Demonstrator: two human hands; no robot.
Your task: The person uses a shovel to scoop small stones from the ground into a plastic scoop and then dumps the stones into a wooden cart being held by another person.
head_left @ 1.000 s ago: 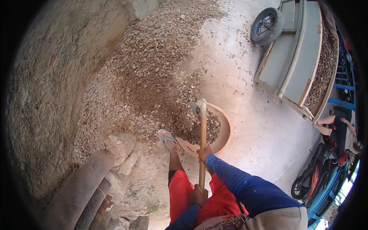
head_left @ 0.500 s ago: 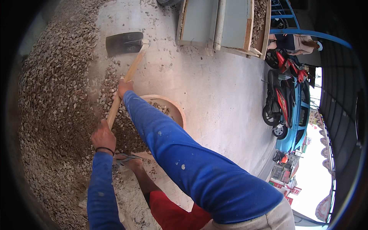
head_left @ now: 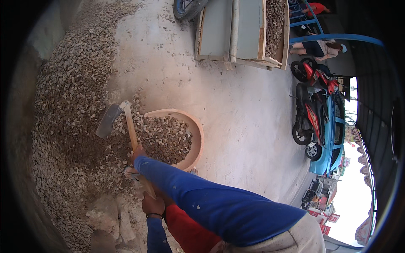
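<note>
Both my hands hold a hoe by its wooden handle [head_left: 131, 126]. My right hand [head_left: 138, 152] grips it partway up, beside the basin. My left hand [head_left: 152, 205], with a dark band at the wrist, is closed round the handle's lower end. The dark, wide hoe blade [head_left: 108, 121] rests against the gravel heap [head_left: 71, 105]. To its right lies a shallow orange-tan basin [head_left: 197, 137], whose open side faces the heap. Gravel [head_left: 166, 137] fills much of the basin and runs together with the heap.
My sandalled foot [head_left: 131, 173] stands by the basin. Broken slabs [head_left: 105, 217] lie lower left. At the top is a wooden-framed cart [head_left: 249, 29] carrying gravel, with a wheel [head_left: 188, 8] nearby. Motorbikes [head_left: 310, 114], a blue car [head_left: 331, 135] and people [head_left: 320, 48] are on the right.
The hoe blade has come down from the bare floor to the gravel beside the basin. My left hand has moved right and down, my right hand down. More of the basin shows.
</note>
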